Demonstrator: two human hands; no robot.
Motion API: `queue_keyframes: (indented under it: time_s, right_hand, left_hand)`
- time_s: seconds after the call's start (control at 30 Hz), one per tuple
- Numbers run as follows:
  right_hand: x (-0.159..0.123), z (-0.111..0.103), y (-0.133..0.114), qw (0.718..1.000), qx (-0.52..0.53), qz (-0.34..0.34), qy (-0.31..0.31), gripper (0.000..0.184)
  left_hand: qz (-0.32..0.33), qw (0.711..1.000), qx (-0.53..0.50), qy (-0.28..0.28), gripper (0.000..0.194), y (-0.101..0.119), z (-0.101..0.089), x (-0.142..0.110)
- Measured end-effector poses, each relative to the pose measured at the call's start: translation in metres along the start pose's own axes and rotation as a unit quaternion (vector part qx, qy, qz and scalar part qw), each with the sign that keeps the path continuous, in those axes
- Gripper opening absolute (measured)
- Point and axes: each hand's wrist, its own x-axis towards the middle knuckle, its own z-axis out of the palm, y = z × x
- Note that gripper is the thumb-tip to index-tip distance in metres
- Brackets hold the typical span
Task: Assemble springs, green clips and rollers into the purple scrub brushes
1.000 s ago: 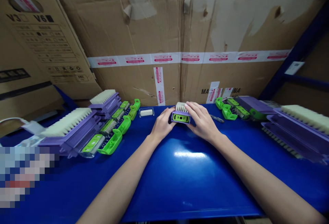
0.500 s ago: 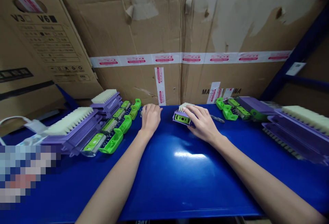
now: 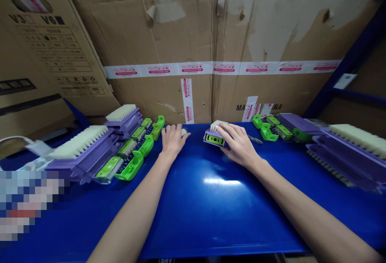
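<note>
Blue table point(image 3: 193, 218) up front, with the near left corner just a pixelated blur. Past that on the left, purple brushes point(image 3: 80, 142) sit bristles up beside a bunch of green parts point(image 3: 132, 167). More brushes on the right point(image 3: 357, 136).

Middle of the table: the right hand point(image 3: 240, 144) has its fingers curled over a small brush point(image 3: 214, 138), so yeah, it's holding that one, green plate facing near. Left hand point(image 3: 173, 141) is left of it, fingers slightly spread, thumb out, hiding most of a clear case point(image 3: 185, 131) with something whitish in it; can't tell if it's gripping.

Far left carton point(image 3: 33, 60) reads "V3" with a blank square and "V6" with a black one. Far carton point(image 3: 144, 42) has "MA" and "NA" either side of some tape point(image 3: 251, 109). Red tape print's too small to read.
</note>
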Motion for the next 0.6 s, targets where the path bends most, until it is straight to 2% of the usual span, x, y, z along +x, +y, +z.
queue_keyframes:
  time_s: [0.07, 0.1, 0.13, 0.2, 0.27, 0.33, 0.37, 0.4, 0.43, 0.47, 0.5, 0.53, 0.6]
  right_hand:
    - [0.000, 0.000, 0.001, 1.000, 0.000, -0.002, 0.002, 0.067]
    - [0.000, 0.000, 0.001, 1.000, 0.001, -0.003, 0.003, 0.067]
    - [0.000, 0.000, 0.001, 1.000, 0.001, -0.003, 0.005, 0.067]
    - [0.000, 0.000, 0.001, 1.000, 0.003, -0.004, 0.005, 0.068]
    - [0.000, 0.000, 0.001, 1.000, 0.004, -0.003, 0.001, 0.068]
    - [0.000, 0.000, 0.001, 1.000, 0.005, -0.002, -0.001, 0.067]
    - [0.000, 0.000, 0.001, 1.000, 0.004, -0.001, -0.002, 0.067]
    - [0.000, 0.000, 0.001, 1.000, 0.004, -0.001, -0.001, 0.068]
    - [0.000, 0.000, 0.001, 1.000, 0.004, -0.002, -0.001, 0.068]
    - [0.000, -0.001, 0.001, 1.000, 0.005, -0.002, 0.000, 0.068]
    - [0.000, -0.001, 0.001, 1.000, 0.004, -0.003, 0.000, 0.068]
    - [0.000, -0.001, 0.001, 1.000, 0.004, -0.004, 0.001, 0.068]
    - [0.000, -0.001, 0.001, 1.000, 0.001, -0.005, 0.001, 0.069]
  left_hand:
    - [-0.055, 0.988, -0.145, 0.007, 0.045, 0.004, -0.002, 0.003]
    - [-0.100, 0.965, -0.244, 0.007, 0.046, 0.005, -0.003, 0.005]
    - [-0.148, 0.926, -0.348, 0.001, 0.049, 0.006, -0.004, 0.006]
    - [-0.230, 0.816, -0.529, -0.031, 0.053, 0.007, -0.006, 0.008]
    - [-0.277, 0.716, -0.637, -0.074, 0.053, 0.006, -0.009, 0.009]
    - [-0.301, 0.657, -0.682, -0.109, 0.050, 0.005, -0.012, 0.011]
    - [-0.313, 0.644, -0.688, -0.116, 0.049, 0.004, -0.012, 0.011]
    - [-0.322, 0.642, -0.685, -0.116, 0.049, 0.002, -0.013, 0.012]
    - [-0.327, 0.655, -0.673, -0.108, 0.049, 0.001, -0.013, 0.012]
    - [-0.326, 0.683, -0.647, -0.091, 0.049, 0.000, -0.013, 0.012]
    - [-0.320, 0.727, -0.604, -0.066, 0.048, -0.001, -0.013, 0.011]
    - [-0.306, 0.783, -0.541, -0.037, 0.048, -0.001, -0.013, 0.010]
    - [-0.253, 0.897, -0.363, 0.013, 0.046, -0.002, -0.015, 0.007]
